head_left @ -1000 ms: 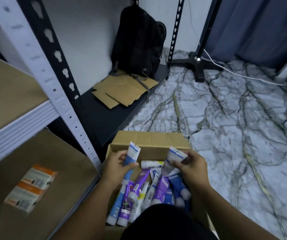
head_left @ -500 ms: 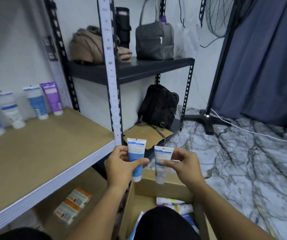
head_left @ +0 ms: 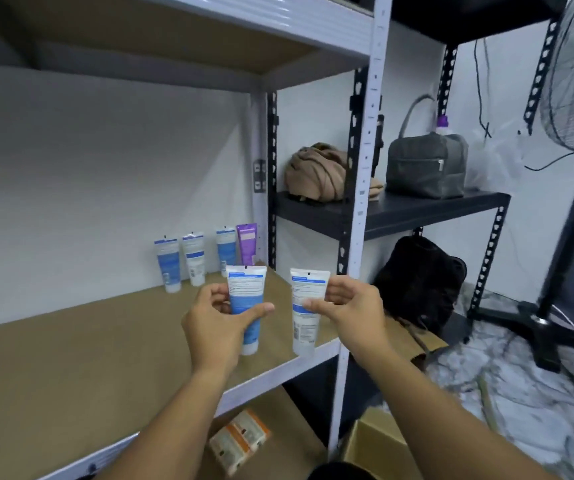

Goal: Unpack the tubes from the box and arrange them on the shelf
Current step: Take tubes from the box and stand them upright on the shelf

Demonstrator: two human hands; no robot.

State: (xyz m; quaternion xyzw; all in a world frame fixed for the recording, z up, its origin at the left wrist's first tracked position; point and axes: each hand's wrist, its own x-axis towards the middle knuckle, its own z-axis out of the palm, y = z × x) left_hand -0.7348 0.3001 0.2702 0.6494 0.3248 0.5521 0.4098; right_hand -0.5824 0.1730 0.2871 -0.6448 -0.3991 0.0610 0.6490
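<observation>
1. A blue tube [head_left: 247,308] was held upright, cap down, at centre frame by the left hand [head_left: 214,329]: thumb curled across its front, fingers wrapped behind.
2. A white tube [head_left: 305,311] was pinched, also cap down, just to the right by the right hand [head_left: 349,311], thumb in front and fingers behind.
3. The two tubes were kept side by side but apart, raised over the front edge of the brown shelf [head_left: 71,344].
4. Small print and a blue band were seen on each label; no brand or word could be read, the lettering being too small and blurred.
5. Four tubes were found standing cap down against the back wall, left of centre: a blue one [head_left: 167,263], a white-and-blue one [head_left: 194,259], another blue one [head_left: 226,249] and a purple one [head_left: 246,243] at the right end of the row.
6. A corner of the cardboard box [head_left: 379,445] was caught at the bottom of the frame, right of the white upright.
7. Orange-and-white packets [head_left: 239,438] were noted on the lower shelf board at bottom centre; their text could not be read.
8. On the black rack at the right, a grey handbag [head_left: 426,166] and a tan bundle [head_left: 316,174] were seen, with a black backpack [head_left: 420,278] below.
</observation>
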